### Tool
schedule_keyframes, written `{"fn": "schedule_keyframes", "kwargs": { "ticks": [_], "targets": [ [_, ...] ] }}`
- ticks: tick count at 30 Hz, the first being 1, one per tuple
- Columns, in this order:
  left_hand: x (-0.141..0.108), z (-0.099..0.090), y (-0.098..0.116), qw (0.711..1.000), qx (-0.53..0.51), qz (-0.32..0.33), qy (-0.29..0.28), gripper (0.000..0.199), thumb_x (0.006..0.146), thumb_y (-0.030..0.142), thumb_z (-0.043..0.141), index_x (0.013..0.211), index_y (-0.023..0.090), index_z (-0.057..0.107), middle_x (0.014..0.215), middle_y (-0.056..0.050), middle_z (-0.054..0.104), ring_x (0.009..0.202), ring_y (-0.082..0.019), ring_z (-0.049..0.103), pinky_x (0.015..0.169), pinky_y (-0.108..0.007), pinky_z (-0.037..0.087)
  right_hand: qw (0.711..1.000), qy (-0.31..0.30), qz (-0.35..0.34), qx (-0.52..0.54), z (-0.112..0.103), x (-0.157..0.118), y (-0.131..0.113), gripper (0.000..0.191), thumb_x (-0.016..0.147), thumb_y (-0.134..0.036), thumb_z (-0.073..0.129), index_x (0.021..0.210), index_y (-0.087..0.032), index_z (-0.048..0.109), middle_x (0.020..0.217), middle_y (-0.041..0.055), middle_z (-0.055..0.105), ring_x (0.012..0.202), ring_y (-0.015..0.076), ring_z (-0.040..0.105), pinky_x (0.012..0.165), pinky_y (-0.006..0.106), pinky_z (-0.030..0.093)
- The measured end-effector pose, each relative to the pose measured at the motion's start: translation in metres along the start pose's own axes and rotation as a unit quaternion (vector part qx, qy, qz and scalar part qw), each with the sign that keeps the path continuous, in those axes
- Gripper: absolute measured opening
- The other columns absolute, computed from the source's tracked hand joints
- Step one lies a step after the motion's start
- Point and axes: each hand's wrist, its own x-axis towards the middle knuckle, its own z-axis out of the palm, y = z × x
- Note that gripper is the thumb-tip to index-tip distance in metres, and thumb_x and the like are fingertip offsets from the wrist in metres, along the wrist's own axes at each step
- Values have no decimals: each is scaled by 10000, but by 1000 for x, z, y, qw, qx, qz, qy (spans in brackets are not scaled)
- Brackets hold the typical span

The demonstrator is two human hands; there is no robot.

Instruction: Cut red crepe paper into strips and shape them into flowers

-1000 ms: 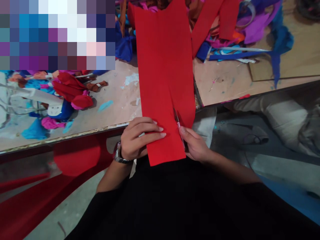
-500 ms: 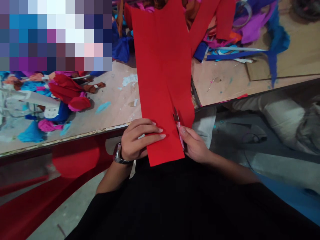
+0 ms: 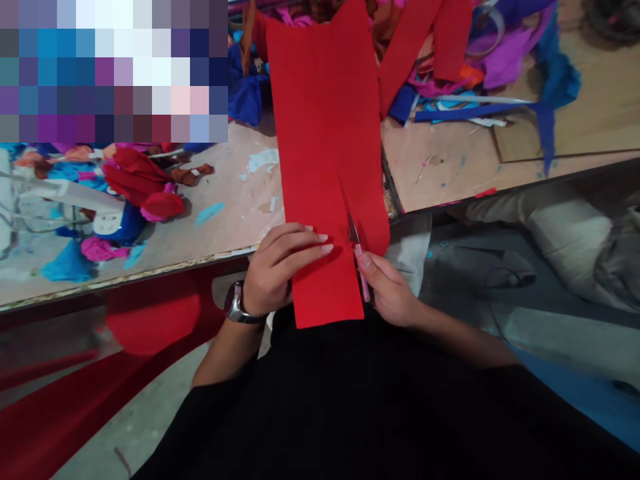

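Observation:
A long piece of red fabric (image 3: pixel 325 100) lies over the table edge, its near end hanging toward my black shirt. My left hand (image 3: pixel 280 267), with a wristwatch (image 3: pixel 237 303) on the wrist, holds the fabric's left side. Its fingers lie straight across the top, and the thumb is hidden underneath. My right hand (image 3: pixel 393 290) is closed around small scissors (image 3: pixel 361 270) with pink handles, thumb on top. Their blades are at a slit in the fabric, parted slightly, pointing away from me. The cloth right of the cut falls behind my right hand.
Colourful fabric scraps (image 3: pixel 145 180) are heaped at the left with a white-and-blue power strip (image 3: pixel 113 220). More scraps (image 3: pixel 505 60) and a tape roll (image 3: pixel 493 30) lie at the back right, beside cardboard (image 3: pixel 595 120). Red cloth (image 3: pixel 155 313) hangs below the table (image 3: pixel 235 193).
My left hand has slid slightly up along the fabric. The near end of the cloth has shifted a little left and up. The scissors stay almost in place at the cut.

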Motion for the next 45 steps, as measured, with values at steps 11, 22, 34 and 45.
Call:
{"fn": "schedule_keyframes", "kwargs": {
  "ticks": [11, 22, 34, 45],
  "targets": [
    [10, -1, -1, 1000, -6, 6, -25, 326, 1027, 290, 653, 1346, 294, 722, 1201, -72, 791, 1182, -254, 698, 1014, -474, 606, 1000, 12, 13, 15, -1, 7, 0, 488, 982, -708, 617, 978, -226, 701, 924, 32, 680, 858, 191, 621, 817, 351, 565],
    [8, -2, -2, 999, -5, -2, -32, 340, 1030, 328, 647, 1363, 335, 714, 1211, -63, 787, 1188, -257, 690, 1026, -483, 603, 999, -4, 3, 38, 4, 12, -1, 541, 984, -701, 619, 1184, -215, 747, 1069, 79, 765, 1108, 243, 696, 969, 399, 597],
    [10, -4, -1, 999, -2, 6, -32, 329, 1048, 326, 614, 1363, 312, 710, 1214, -66, 787, 1174, -253, 693, 1014, -473, 596, 999, 3, -6, 45, 7, 12, -6, 500, 997, -666, 629, 1139, -200, 742, 1083, 79, 765, 1095, 225, 699, 978, 380, 596],
    [11, -5, -2, 999, 12, -21, -26, 407, 1056, 275, 599, 1454, 333, 664, 1361, -59, 748, 1280, -249, 661, 1097, -474, 568, 999, 32, 1, -7, 2, 13, 2, 509, 971, -713, 631, 798, -236, 599, 697, -26, 533, 627, 142, 476, 617, 295, 454]
  ]
}}
